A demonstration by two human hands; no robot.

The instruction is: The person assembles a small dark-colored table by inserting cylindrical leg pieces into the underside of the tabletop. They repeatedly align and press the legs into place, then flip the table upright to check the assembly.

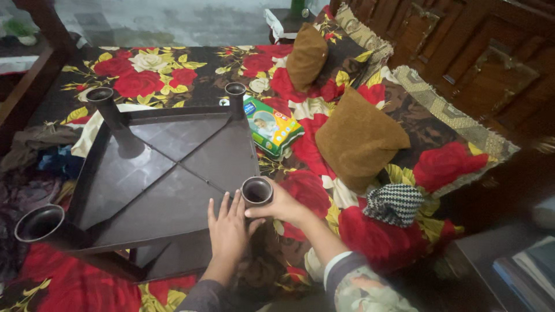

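Table: a dark plastic table (156,173) lies upside down on the flowered bedspread (144,72), its four hollow legs pointing up, at 9 o'clock from both hands.
Left hand: the left hand (228,228) lies flat, fingers spread, on the table's near edge, at 7 o'clock from the near right leg.
Leg: the near right leg (256,191) stands between the two hands.
Right hand: the right hand (281,205) is wrapped around that leg, coming in from 4 o'clock.
Packet: a green packet (272,127) lies at 12 o'clock from the hands.
Cushions: two brown cushions (358,136) lie at 1 o'clock.
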